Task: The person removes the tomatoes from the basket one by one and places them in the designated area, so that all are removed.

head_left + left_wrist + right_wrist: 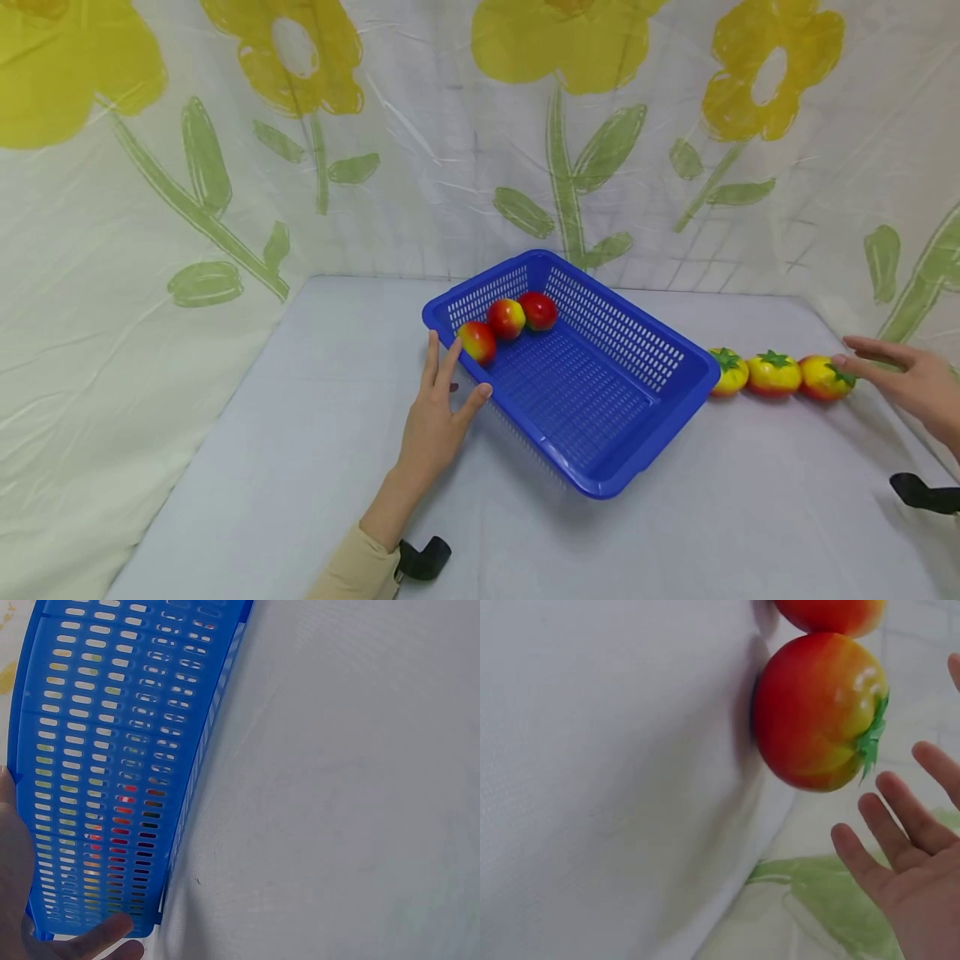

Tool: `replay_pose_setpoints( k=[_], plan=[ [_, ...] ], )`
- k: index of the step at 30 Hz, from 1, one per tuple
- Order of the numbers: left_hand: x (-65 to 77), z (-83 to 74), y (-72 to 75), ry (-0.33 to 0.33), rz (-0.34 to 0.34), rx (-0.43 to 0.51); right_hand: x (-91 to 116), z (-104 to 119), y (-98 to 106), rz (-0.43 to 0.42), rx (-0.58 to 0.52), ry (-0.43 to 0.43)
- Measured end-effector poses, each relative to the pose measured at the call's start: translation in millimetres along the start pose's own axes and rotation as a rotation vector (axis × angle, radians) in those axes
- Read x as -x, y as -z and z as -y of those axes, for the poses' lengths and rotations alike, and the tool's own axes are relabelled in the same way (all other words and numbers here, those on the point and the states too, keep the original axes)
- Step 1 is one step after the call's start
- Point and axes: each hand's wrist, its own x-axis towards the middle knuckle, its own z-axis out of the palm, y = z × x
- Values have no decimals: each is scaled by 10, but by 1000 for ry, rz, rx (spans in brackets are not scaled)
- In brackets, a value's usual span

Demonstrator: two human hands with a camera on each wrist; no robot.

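Observation:
A blue plastic basket (577, 392) with slotted walls sits at an angle on the table. My left hand (435, 421) is at its left rim, fingers stretched out and thumb against the side. In the left wrist view the slotted wall (112, 750) stands between thumb and fingers. Three red-and-yellow fruits (507, 319) lie inside, at the far left end. Right of the basket, three red-and-yellow tomatoes (773, 372) with green leafy tops form a row. Beside the end tomato (817, 712), my right hand (911, 383) hovers with spread fingers, holding nothing.
The white-covered table (262, 467) reaches the back, where a white cloth (420, 192) with painted yellow flowers hangs. Cloth also borders the left and right sides. A black strap piece (425, 558) shows at the left wrist, and another (922, 493) at the right.

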Motion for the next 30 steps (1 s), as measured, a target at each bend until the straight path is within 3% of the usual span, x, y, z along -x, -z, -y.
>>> replay_pose_setpoints(
  k=[9,30],
  plan=[
    [3,-1,4,-2,3,4,49,142,-40,-72,-32,60],
    [7,-8,5,8,3,4,194,590,-140,-73,-92,175]
  ],
)
